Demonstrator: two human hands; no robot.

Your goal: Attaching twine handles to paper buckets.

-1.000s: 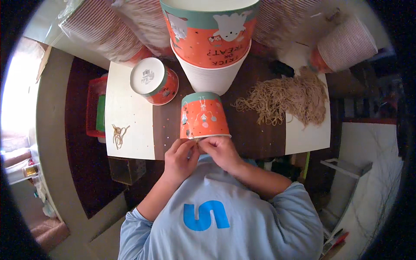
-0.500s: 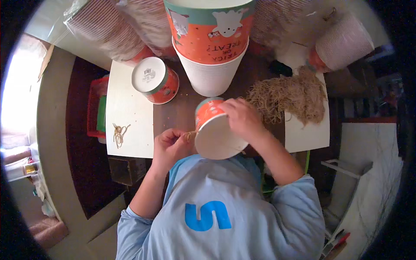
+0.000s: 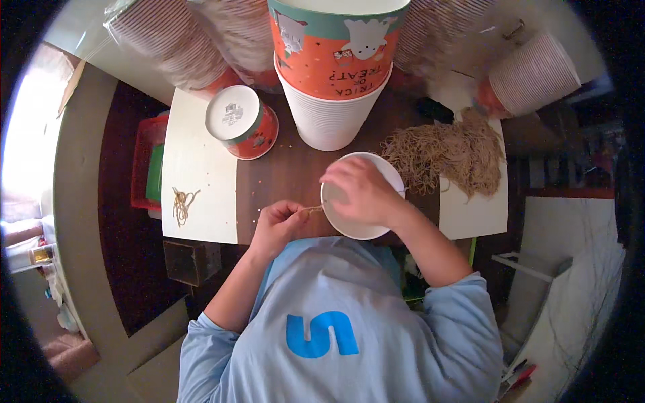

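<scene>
A white-lined paper bucket [image 3: 347, 225] stands with its mouth facing up at the near middle of the table. My left hand [image 3: 277, 226], beside it, pinches a thin tan string [image 3: 313, 209] that runs to the bucket's left side. Over the bucket's mouth is my right hand [image 3: 359, 193], its fingers stretched toward the left rim and slightly blurred. Whether those fingertips touch the inner wall is unclear. On the far side of the rim, the bucket's outer wall is hidden.
A tall stack of orange-printed buckets [image 3: 332, 114] rises behind. An upturned bucket [image 3: 259, 138] sits to its left. Tangled tan strings [image 3: 463, 151] lie at right, and a small string bundle [image 3: 181, 205] at left. Wrapped bucket stacks [image 3: 168, 43] line the back.
The bucket has turned from tilted toward me to mouth up and shifted right. My right hand has left its outer side and is now over the mouth. My left hand keeps the string.
</scene>
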